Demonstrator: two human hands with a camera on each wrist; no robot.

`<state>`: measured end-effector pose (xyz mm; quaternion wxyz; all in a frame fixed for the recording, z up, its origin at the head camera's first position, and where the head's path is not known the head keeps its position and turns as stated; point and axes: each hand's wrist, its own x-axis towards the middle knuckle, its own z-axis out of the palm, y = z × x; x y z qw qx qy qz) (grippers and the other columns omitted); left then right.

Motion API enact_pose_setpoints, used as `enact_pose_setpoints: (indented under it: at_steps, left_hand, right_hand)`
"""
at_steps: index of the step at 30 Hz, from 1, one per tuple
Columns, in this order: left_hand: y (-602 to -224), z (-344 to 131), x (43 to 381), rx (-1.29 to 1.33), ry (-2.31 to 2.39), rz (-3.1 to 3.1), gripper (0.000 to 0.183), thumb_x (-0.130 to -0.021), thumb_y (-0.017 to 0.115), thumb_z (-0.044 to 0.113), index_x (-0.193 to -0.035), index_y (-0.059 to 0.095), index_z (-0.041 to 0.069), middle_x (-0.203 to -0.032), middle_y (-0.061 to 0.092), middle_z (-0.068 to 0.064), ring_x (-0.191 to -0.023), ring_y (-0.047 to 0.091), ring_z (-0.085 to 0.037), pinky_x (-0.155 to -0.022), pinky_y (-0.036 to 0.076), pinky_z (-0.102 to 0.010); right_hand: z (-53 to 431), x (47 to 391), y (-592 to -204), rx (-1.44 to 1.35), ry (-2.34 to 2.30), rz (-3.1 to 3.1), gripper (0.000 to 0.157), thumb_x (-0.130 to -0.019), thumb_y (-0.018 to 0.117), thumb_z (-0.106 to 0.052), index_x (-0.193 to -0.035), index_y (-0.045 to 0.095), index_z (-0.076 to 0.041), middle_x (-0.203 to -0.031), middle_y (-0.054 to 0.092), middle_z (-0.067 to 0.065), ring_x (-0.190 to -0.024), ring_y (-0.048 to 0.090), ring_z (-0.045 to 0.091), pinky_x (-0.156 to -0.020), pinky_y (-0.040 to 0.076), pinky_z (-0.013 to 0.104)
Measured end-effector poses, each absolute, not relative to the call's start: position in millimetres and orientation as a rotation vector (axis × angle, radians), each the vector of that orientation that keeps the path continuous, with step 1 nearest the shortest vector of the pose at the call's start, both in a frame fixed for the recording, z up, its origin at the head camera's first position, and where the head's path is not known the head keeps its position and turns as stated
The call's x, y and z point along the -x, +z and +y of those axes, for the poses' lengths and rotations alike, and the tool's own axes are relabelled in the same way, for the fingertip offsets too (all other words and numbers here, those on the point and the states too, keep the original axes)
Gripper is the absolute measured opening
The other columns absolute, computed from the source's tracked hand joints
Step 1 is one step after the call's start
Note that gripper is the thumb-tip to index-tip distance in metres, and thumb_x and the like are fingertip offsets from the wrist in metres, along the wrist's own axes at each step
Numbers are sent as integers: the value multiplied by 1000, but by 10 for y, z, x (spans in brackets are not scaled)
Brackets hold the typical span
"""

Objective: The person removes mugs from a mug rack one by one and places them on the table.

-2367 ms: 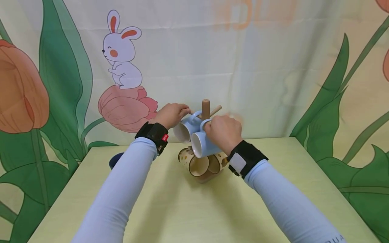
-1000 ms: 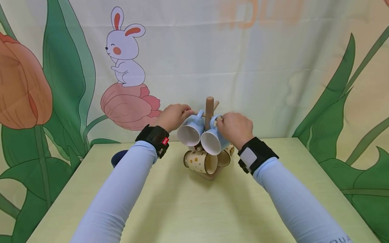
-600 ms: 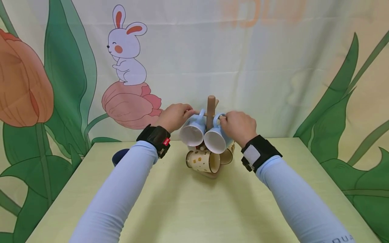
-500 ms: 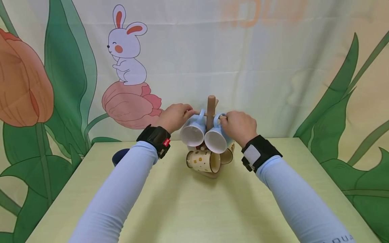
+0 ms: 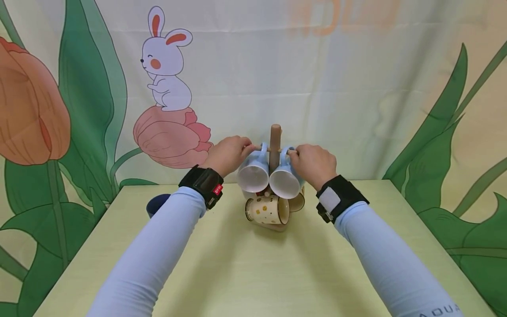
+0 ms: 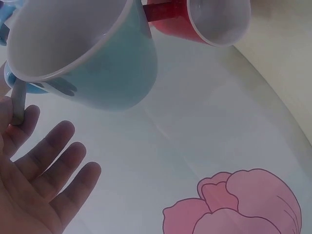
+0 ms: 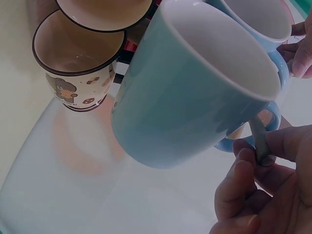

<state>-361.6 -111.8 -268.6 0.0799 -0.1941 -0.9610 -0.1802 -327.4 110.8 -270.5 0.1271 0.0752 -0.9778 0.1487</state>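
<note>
A wooden mug tree [image 5: 275, 145] stands on the table with both hands on its upper pegs. My left hand [image 5: 227, 154] pinches the end of the left peg [image 6: 18, 102] between thumb and index finger, the other fingers spread. Thumb and fingers of my right hand [image 5: 317, 165] grip the tip of the right peg [image 7: 261, 141]. From these pegs hang two light blue mugs by their handles, the left mug [image 5: 253, 174] and the right mug [image 5: 285, 182], mouths towards me. Below hang cream patterned mugs, one [image 5: 265, 210] lying sideways in front, another [image 7: 78, 83] to the right.
A red mug [image 6: 175, 19] hangs lower on the tree, mostly hidden in the head view. Beside my left forearm a dark blue round object [image 5: 156, 203] is partly covered by the sleeve. A printed cloth [image 5: 336, 110] hangs behind the pale table [image 5: 253, 273].
The mug tree has turned: the front mugs swung rightward and the back peg moved behind the post. My right hand moved right with its peg; both hands keep hold of the pegs.
</note>
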Motion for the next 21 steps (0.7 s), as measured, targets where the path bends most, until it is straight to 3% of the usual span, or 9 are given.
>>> enact_pose_setpoints:
  at_steps: [13,21]
  left_hand:
    - [-2755,-1123,3573,549,-455,-2825,41,-104,47,41,-123,64,9,-110,67,-11,-102,62,-27,-89,53,-45]
    - [-2741,-1277,3500,538,-479,-2870,43,-105,48,36,-135,58,6,-124,62,-18,-114,59,-33,-95,49,-49]
  right_hand:
    - [1134,3289,-2768,-236,462,-2807,38,-104,48,-39,-105,71,-10,-94,69,10,-81,64,28,-61,49,43]
    - [1278,3187,-2870,-226,522,-2755,40,-100,47,-27,-131,63,-8,-118,64,17,-90,64,33,-67,51,50]
